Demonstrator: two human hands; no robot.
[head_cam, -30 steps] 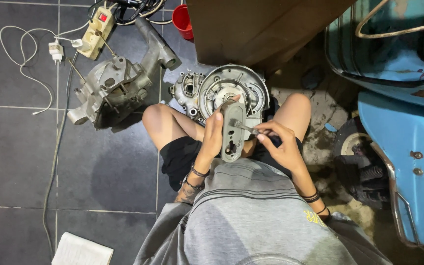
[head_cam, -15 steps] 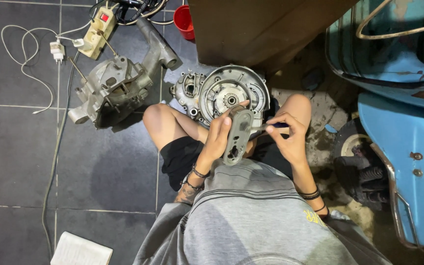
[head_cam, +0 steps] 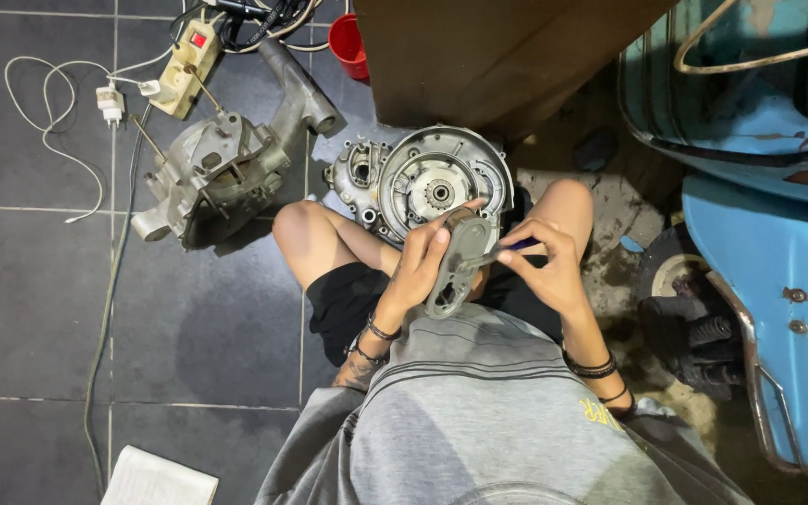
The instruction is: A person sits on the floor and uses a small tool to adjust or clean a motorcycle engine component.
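Since a second ago, both hands have lifted the grey metal cover plate [head_cam: 460, 262] off the round engine casing [head_cam: 441, 182], so the casing's centre gear shows. That casing rests on the floor between the knees; a second engine block [head_cam: 217, 173] lies well apart. Cast metal, the plate looks stiff and fairly heavy, best held by its rim. Left hand [head_cam: 420, 271] grips its edge; right hand [head_cam: 542, 266] pinches a blue-handled tool [head_cam: 512, 247], tip hidden.

— What sort of place is this?
— A repair workshop: a bare grey metal engine casing [head_cam: 212, 178] lies on the dark tiled floor [head_cam: 39, 299], beside a worn blue scooter body [head_cam: 759, 234].
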